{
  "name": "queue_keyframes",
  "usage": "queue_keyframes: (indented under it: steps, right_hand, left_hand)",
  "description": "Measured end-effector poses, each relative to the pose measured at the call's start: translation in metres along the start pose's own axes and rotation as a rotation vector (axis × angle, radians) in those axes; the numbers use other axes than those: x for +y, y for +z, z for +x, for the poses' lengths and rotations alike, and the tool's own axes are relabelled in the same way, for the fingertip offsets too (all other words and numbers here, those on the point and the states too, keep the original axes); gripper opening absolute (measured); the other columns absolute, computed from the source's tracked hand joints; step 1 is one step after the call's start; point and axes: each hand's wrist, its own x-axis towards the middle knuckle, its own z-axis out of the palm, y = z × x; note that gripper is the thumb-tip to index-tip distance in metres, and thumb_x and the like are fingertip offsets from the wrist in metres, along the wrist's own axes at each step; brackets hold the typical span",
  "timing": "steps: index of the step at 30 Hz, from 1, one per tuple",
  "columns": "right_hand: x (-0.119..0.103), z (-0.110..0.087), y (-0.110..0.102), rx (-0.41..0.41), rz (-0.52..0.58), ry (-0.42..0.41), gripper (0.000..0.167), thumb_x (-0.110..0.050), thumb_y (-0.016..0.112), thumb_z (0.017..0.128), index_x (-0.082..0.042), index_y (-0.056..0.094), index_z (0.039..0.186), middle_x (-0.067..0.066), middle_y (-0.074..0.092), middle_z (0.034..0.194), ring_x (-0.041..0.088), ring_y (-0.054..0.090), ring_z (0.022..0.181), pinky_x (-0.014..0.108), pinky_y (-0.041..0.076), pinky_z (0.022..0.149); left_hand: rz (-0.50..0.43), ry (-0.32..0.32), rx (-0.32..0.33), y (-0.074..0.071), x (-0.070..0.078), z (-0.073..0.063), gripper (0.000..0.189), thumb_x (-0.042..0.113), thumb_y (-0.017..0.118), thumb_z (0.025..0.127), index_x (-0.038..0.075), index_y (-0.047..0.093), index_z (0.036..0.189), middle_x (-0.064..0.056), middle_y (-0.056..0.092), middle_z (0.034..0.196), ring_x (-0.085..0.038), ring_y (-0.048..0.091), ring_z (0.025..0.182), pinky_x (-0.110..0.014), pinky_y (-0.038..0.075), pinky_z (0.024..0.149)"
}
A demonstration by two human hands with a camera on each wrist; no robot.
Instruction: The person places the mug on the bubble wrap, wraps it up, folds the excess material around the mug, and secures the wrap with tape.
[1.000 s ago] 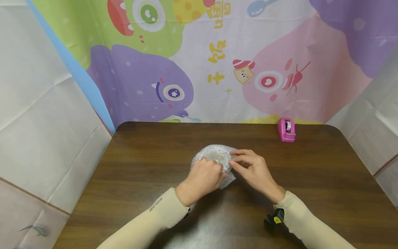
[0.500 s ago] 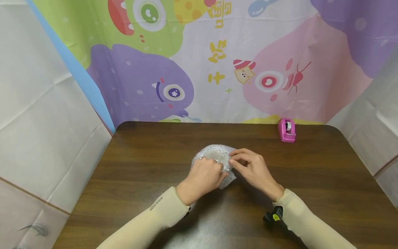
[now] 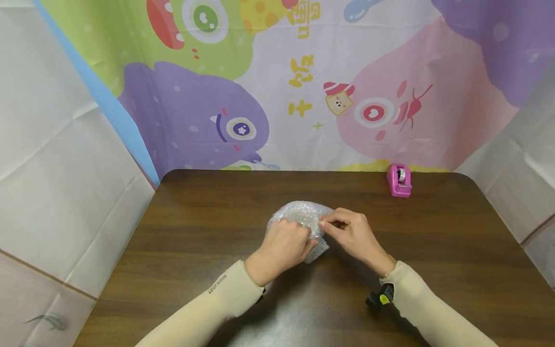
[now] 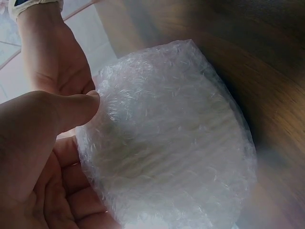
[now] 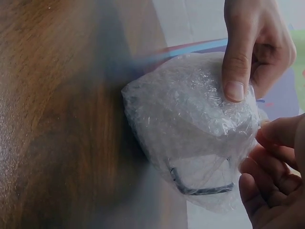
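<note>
A round, hollow-topped bundle of clear bubble wrap (image 3: 301, 207) rests on the table near its middle; the kind of thing inside is hidden by the layers. Through the film in the right wrist view shows a dark curved strip (image 5: 205, 191). My left hand (image 3: 282, 246) grips the near left rim, thumb outside and fingers bent over into the hollow. At the right rim, my right hand (image 3: 355, 236) pinches the edge of the wrap between thumb and fingertips. In the left wrist view the bubble wrap (image 4: 167, 133) bulges out smooth and wide below the left thumb (image 4: 78, 112).
A pink tape dispenser (image 3: 400, 181) stands at the back right of the brown wooden table (image 3: 195, 207). Behind the table hangs a cartoon-printed curtain (image 3: 282, 96), and pale sheets (image 3: 65, 144) flank both sides.
My right fingers have drawn in closer to the thumb at the right rim. The left hand and the wrapped bundle stay where they were.
</note>
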Motion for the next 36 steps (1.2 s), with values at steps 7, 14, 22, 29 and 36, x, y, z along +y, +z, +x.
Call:
queue_keyframes:
  steps: [7, 14, 22, 29, 36]
  right_hand:
    - [0.002, 0.004, -0.002, -0.007, 0.025, 0.041, 0.005, -0.016, 0.082, 0.089, -0.012, 0.083, 0.090, -0.003, 0.076, 0.089, 0.009, 0.065, 0.078, 0.023, 0.055, 0.068]
    - [0.006, 0.010, -0.003, -0.054, 0.113, 0.177, 0.013, -0.017, 0.085, 0.085, -0.009, 0.078, 0.093, 0.001, 0.074, 0.095, 0.013, 0.068, 0.086, 0.021, 0.055, 0.072]
    - [0.016, 0.028, -0.012, -0.194, 0.390, 0.455, 0.049, -0.009, 0.087, 0.081, 0.001, 0.056, 0.118, 0.008, 0.062, 0.094, 0.014, 0.061, 0.077, 0.026, 0.054, 0.068]
    - [0.019, 0.028, -0.011, -0.206, 0.419, 0.529, 0.041, -0.010, 0.087, 0.080, 0.003, 0.061, 0.109, 0.004, 0.061, 0.088, 0.014, 0.061, 0.074, 0.033, 0.057, 0.070]
    - [0.015, 0.023, -0.006, -0.173, 0.429, 0.511, 0.030, -0.009, 0.085, 0.083, 0.005, 0.070, 0.105, 0.001, 0.069, 0.087, 0.013, 0.066, 0.074, 0.037, 0.060, 0.072]
  left_hand:
    - [-0.010, -0.002, 0.016, 0.000, 0.000, 0.001, 0.034, 0.048, 0.076, 0.090, 0.019, 0.073, 0.072, 0.002, 0.065, 0.059, -0.022, 0.063, 0.051, -0.035, 0.050, 0.044]
    - [-0.018, 0.002, 0.020, 0.000, 0.000, 0.003, 0.034, 0.047, 0.076, 0.089, 0.019, 0.072, 0.070, 0.002, 0.063, 0.058, -0.021, 0.062, 0.050, -0.034, 0.049, 0.043]
    - [-0.031, 0.000, -0.001, 0.000, 0.001, 0.003, 0.042, 0.052, 0.075, 0.090, 0.019, 0.068, 0.065, 0.007, 0.052, 0.052, -0.014, 0.054, 0.045, -0.031, 0.045, 0.041]
    - [-0.058, -0.033, -0.013, -0.001, 0.003, 0.008, 0.060, 0.062, 0.066, 0.091, 0.022, 0.051, 0.050, 0.011, 0.028, 0.048, -0.007, 0.035, 0.042, -0.026, 0.033, 0.034]
    - [0.015, -0.044, -0.019, -0.001, 0.007, 0.009, 0.041, 0.056, 0.078, 0.085, 0.021, 0.071, 0.063, 0.006, 0.054, 0.051, -0.014, 0.057, 0.046, -0.030, 0.044, 0.040]
